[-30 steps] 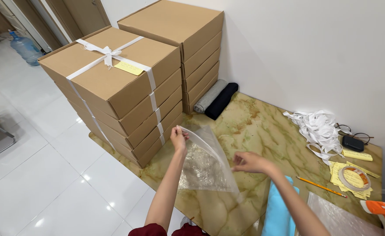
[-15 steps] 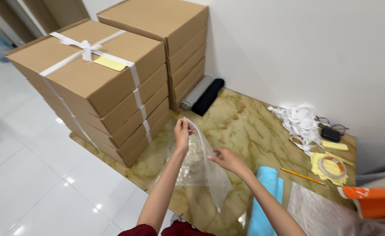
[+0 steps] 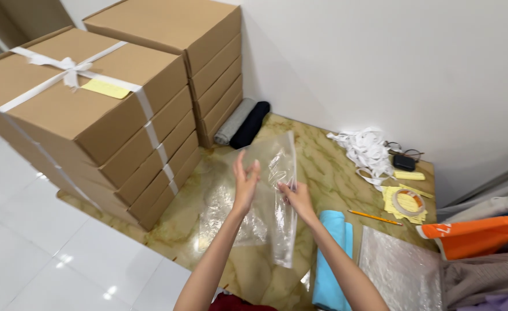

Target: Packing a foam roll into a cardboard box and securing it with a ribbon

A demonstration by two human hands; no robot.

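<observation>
— What's changed with your clear plastic bag [image 3: 281, 196]?

— A second ago you held it spread flat between both hands; now it hangs edge-on over the marbled mat [image 3: 329, 167]. Your right hand [image 3: 298, 198] pinches its edge, fingers closed on it. Your left hand [image 3: 244, 183] has let go, fingers open beside it.

— And around you?

— Stacked cardboard boxes [image 3: 93, 115] left, a white wall behind, a blue fabric roll [image 3: 330, 253] and tape roll [image 3: 407, 201] right.

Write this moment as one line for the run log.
left hand: open, against clear plastic bag | right hand: pinching bag edge | bag: held upright over marble mat | nearby: blue roll
</observation>
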